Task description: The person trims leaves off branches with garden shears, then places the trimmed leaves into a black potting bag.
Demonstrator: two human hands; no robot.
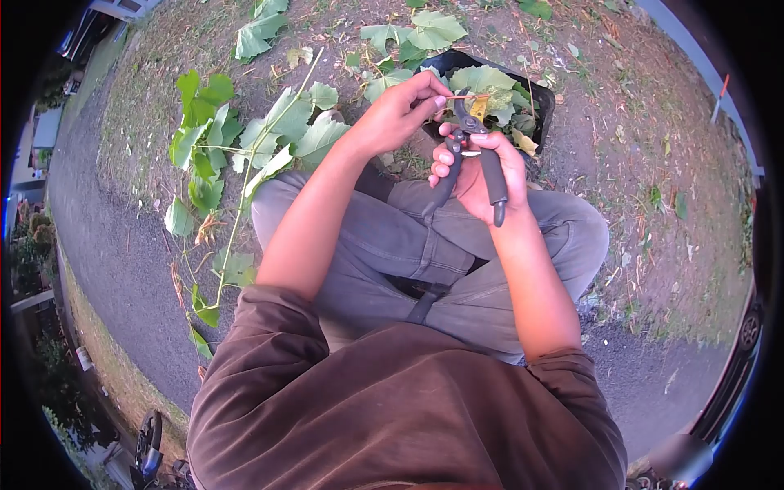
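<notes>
My left hand (402, 113) is closed in a pinch on a thin reddish-brown stem (467, 96), which reaches rightward across the shears' blades. Wrapped around the dark handles of a pair of pruning shears (493, 175) is my right hand (478, 184); the handles stand apart and the blades point up, away from me. Just beyond both hands sits a black container (545, 106) with cut leaves inside. A yellow piece of leaf (478, 108) shows right behind the blades. The stem's left end is hidden by my fingers.
A long green vine (245, 184) with broad leaves lies to the left, close to my knee. More loose leaves (437, 30) are scattered on the ground beyond the container. My crossed legs (359, 237) are below my hands. Paved ground (114, 269) runs along the left.
</notes>
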